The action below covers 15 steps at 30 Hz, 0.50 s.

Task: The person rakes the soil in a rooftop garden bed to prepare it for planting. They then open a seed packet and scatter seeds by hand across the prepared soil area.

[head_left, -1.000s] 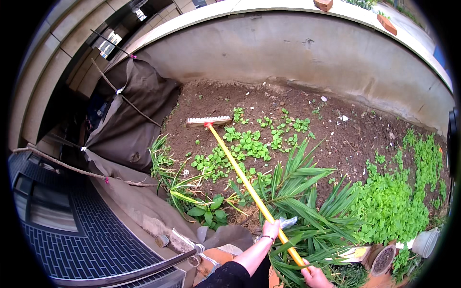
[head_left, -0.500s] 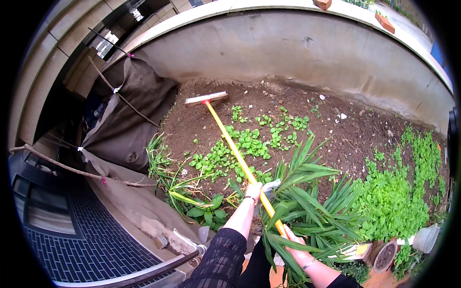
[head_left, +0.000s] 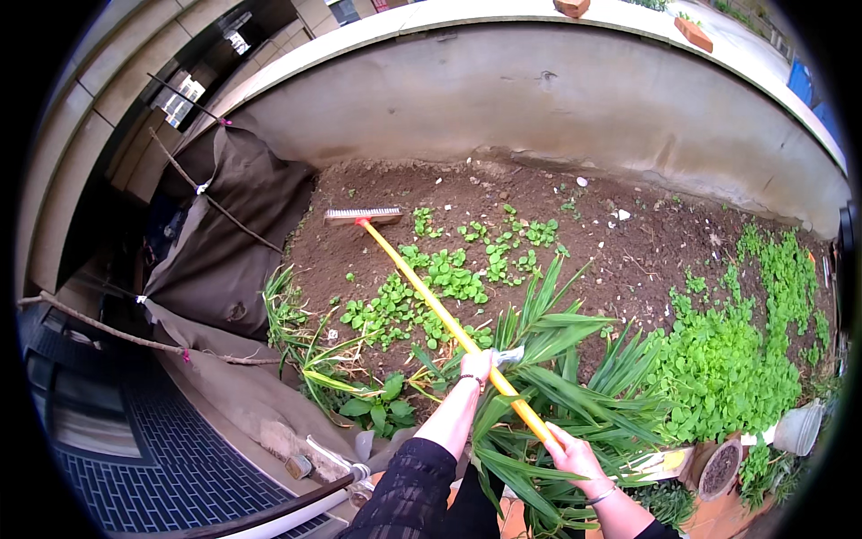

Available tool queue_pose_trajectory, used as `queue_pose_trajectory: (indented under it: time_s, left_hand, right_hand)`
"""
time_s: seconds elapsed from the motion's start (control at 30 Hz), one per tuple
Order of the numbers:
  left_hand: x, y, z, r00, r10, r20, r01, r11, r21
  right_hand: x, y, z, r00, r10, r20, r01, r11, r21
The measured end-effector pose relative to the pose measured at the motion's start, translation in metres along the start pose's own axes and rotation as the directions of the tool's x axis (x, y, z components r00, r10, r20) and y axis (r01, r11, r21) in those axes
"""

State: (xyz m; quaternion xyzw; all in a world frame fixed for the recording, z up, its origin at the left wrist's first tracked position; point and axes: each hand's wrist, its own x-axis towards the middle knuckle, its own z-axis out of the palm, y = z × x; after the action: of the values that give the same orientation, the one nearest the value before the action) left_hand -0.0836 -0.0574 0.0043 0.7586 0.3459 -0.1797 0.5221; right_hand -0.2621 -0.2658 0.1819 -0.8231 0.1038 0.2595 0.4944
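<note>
A long-handled brush (head_left: 422,289) reaches across the soil bed, its yellow handle slanting from the far left down to my hands. The brush head (head_left: 363,216) rests on bare brown soil (head_left: 337,260) with its pale bristles upward and a red joint at the handle. My left hand (head_left: 477,364) is wrapped round the middle of the handle. Lower down, near the handle's end, my right hand (head_left: 575,455) grips it too. Long-leaved green plants (head_left: 575,386) stand beside the handle and partly around my right hand. Small leafy seedlings (head_left: 453,274) grow just right of the handle.
A grey wall (head_left: 539,90) bounds the bed at the back, with bricks (head_left: 693,35) on its ledge. Dark cloth (head_left: 233,216) hangs on sticks at left. Dense greens (head_left: 718,368), a round pot (head_left: 721,469) and a white bucket (head_left: 797,429) stand at right.
The brush head has come nearer, and its bristles have turned upward. My right hand has moved slightly right, with the handle still held in both hands. The view has shifted a little.
</note>
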Motion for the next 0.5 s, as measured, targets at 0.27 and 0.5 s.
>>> queue_pose_trajectory:
  time_s: [0.27,0.5]
  left_hand:
    - [-0.033,0.014,-0.024,0.993,0.052,0.110,-0.031,0.982,-0.185]
    - [-0.048,0.017,-0.013,0.989,-0.107,0.097,0.132,0.946,-0.296]
  right_hand:
    - [-0.016,-0.033,0.006,0.999,-0.054,-0.006,0.054,0.997,-0.062]
    - [-0.017,-0.029,0.002,0.998,-0.070,0.002,0.068,0.965,-0.252]
